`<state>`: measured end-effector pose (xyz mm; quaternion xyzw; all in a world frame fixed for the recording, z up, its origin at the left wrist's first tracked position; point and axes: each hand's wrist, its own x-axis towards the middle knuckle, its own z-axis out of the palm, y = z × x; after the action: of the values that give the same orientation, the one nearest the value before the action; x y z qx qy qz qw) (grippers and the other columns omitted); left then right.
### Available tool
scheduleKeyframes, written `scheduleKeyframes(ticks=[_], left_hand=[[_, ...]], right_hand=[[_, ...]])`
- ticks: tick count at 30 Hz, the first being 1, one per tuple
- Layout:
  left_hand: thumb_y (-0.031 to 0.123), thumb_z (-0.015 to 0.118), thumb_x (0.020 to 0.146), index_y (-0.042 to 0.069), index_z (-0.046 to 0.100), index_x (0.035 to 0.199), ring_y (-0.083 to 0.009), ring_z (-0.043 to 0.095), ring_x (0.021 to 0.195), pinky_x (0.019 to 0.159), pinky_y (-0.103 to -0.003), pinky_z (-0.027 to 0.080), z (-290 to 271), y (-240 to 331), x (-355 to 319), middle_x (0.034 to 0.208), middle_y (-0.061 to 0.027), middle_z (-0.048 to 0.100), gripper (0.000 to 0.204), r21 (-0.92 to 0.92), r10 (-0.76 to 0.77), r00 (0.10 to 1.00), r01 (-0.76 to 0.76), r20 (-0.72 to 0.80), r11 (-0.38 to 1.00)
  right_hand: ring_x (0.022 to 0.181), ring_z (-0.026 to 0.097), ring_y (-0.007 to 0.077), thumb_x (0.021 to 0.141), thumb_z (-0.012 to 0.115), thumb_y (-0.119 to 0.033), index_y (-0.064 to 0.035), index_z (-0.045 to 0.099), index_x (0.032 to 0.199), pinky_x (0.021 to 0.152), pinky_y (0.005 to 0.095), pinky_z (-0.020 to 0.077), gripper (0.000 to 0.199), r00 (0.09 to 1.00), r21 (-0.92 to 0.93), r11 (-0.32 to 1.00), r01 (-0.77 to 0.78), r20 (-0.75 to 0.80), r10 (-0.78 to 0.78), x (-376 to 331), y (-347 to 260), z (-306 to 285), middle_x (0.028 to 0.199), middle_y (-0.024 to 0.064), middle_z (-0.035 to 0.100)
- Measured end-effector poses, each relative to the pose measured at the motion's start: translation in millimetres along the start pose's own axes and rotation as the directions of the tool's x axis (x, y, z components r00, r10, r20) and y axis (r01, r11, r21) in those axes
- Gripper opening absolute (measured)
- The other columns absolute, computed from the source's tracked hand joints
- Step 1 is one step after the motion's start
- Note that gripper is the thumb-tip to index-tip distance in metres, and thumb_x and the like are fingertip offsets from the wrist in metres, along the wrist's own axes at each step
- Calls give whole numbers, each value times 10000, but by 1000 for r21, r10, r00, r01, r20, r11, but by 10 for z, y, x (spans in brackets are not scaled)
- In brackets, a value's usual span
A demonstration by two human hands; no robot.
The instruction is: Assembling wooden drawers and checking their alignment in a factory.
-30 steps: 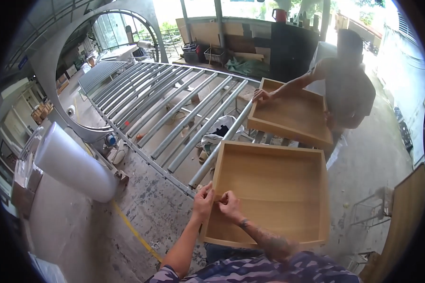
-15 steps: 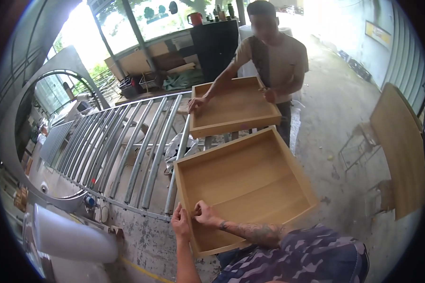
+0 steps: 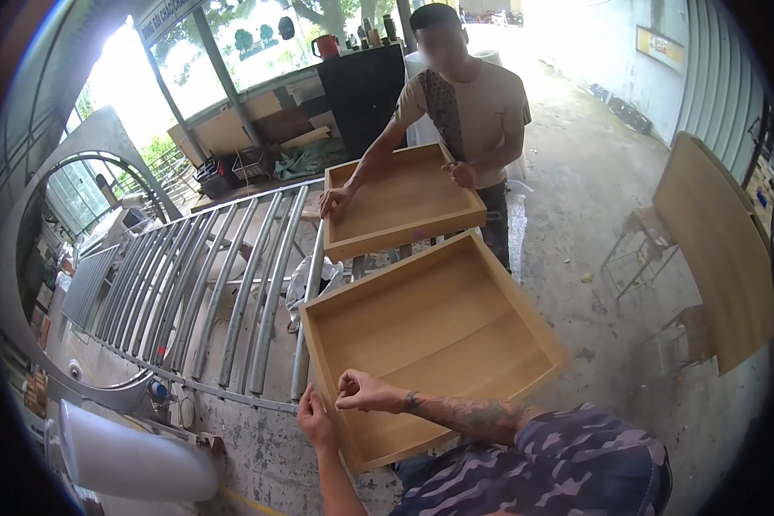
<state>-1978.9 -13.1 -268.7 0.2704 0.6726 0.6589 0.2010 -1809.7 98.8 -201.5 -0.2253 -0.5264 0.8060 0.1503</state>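
Note:
A shallow, open wooden drawer box (image 3: 439, 322) rests tilted in front of me, at the end of a roller conveyor. My left hand (image 3: 316, 419) is at the outer face of its left wall, fingers drawn together by the rim. Just inside that wall, my right hand (image 3: 368, 392) is closed in a pinch over the drawer's floor. Whatever either hand's fingers hold is too small or hidden to make out. Beyond it lies a second wooden drawer box (image 3: 404, 196), with a co-worker's two hands on its left rim and far side.
The metal roller conveyor (image 3: 230, 297) stretches away to the left. A co-worker (image 3: 473, 107) stands at the far side. Wooden panels (image 3: 715, 249) lean on stools at the right. A roll of white wrap (image 3: 138, 451) lies at the lower left.
My right hand has come away from the drawer's left rim, leaving a small gap to my left hand. The whole view has shifted slightly; both boxes keep their arrangement.

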Motion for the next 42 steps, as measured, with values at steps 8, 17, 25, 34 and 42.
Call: scheduleKeyframes(ticks=[8, 17, 25, 34, 42], left_hand=[[244, 597, 1094, 10, 579, 1447, -90, 591, 841, 745, -249, 486, -9, 917, -786, 1143, -61, 698, 424, -492, 44, 972, 78, 231, 867], [214, 596, 1072, -12, 536, 1477, -280, 588, 1328, 1156, -396, 448, -445, 1051, -1127, 1400, -194, 625, 468, -733, -77, 982, 181, 173, 655], [229, 656, 1045, 56, 540, 1504, -279, 575, 1339, 1164, -415, 421, -980, 563, -1361, 1480, -123, 605, 504, -706, -264, 963, 219, 46, 674], [233, 700, 996, 9, 460, 1526, -298, 582, 1154, 979, -419, 480, -2771, -752, -1863, 1327, -163, 603, 623, -71, -263, 861, 259, -435, 963], [-12, 504, 1012, 0, 460, 1559, -281, 572, 1370, 1149, -418, 445, -1913, 71, -1299, 1524, -185, 559, 549, 385, -387, 915, 400, -113, 832]], right_hand=[[891, 603, 107, 950, 748, -177, -40, 576, 1088, 781, 288, 526, 260, 932, -150, 931, 333, 204, -300, -257, -383, 383, 944, 35, 640], [959, 674, 374, 950, 650, -97, -26, 581, 1049, 811, 444, 525, 140, 826, -344, 789, 509, 455, -333, -250, -390, 853, 990, 201, 678], [974, 647, 457, 1005, 544, -132, -58, 505, 1141, 821, 495, 519, 160, 628, -420, 510, 751, 693, -355, -221, -211, 1113, 1019, 225, 673], [945, 714, 373, 950, 646, -91, -63, 663, 1133, 810, 448, 561, 186, 860, -552, 660, 509, 340, -379, -23, -95, 391, 996, 210, 719], [931, 718, 361, 904, 701, -165, -76, 764, 1044, 810, 449, 582, 178, 901, -786, 478, 393, 226, -370, 337, 373, -823, 1018, 184, 753]])
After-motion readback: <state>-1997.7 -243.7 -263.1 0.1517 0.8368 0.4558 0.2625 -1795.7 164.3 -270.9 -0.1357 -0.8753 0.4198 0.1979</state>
